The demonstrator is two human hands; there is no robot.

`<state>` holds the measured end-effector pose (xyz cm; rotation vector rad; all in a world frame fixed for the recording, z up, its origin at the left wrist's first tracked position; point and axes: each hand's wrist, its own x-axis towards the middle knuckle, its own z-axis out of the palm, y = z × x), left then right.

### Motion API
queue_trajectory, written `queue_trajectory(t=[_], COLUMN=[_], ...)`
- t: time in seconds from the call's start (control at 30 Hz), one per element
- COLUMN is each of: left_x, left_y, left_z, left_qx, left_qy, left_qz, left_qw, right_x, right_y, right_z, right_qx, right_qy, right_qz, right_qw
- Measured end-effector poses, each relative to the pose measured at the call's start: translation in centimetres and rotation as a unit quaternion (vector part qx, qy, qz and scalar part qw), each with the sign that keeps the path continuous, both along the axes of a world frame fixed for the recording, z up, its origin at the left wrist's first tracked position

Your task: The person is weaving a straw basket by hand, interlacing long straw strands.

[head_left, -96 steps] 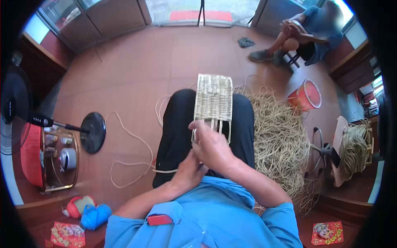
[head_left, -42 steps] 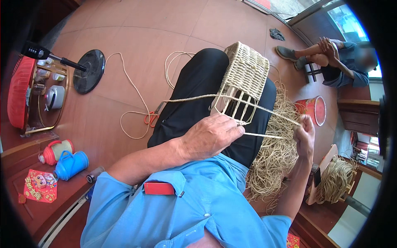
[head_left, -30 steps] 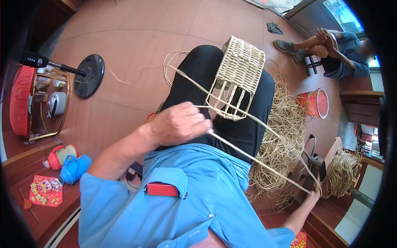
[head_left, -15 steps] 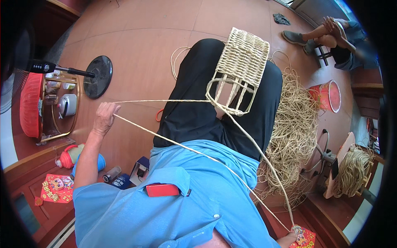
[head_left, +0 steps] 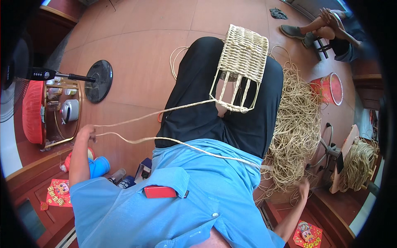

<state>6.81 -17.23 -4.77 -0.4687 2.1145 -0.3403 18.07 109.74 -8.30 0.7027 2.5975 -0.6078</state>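
Note:
A woven straw-coloured basket (head_left: 243,51) lies on my lap across the thighs, its bare twisted uprights and rim toward me. My left hand (head_left: 86,133) is out at the left, its fingers closed on a twisted straw cord (head_left: 182,107). One strand runs from it to the near left corner of the basket frame. The other sags across my shirt to a blurred end at my right side. My right hand (head_left: 303,189) is raised beside the heap of cord (head_left: 295,128), fingers somewhat blurred but apart, with no cord visible in them.
A fan's round base (head_left: 98,81) and a rack with a kettle (head_left: 70,110) stand at the left. Right of the heap are a red bucket (head_left: 332,89), a metal-legged stand (head_left: 328,149) and a cord bundle (head_left: 359,159). Another person sits at far right.
My left hand has moved down and left, and the cord has gone from taut to slack. My right hand has risen, away from the cord it held. The basket has tilted slightly.

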Motion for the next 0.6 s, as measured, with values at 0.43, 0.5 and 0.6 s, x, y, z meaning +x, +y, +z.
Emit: queue_trajectory(t=[0.43, 0.5, 0.6], left_x=[-13.3, -13.9, -13.6], left_y=[49.3, 49.9, 50.4], left_z=[9.8, 9.6, 9.6], left_qx=[0.596, 0.576, 0.575], left_qy=[0.432, 0.466, 0.432], left_qz=[0.047, 0.076, 0.099], left_qw=[0.676, 0.667, 0.687], right_x=[-31.5, -32.5, -33.3], right_y=[-53.1, -54.2, -55.2], right_z=[18.3, 18.0, 17.6], right_qx=[-0.201, -0.198, -0.186], right_qy=[0.403, 0.413, 0.387], right_qz=[0.394, 0.431, 0.477], right_qw=[0.801, 0.777, 0.767])
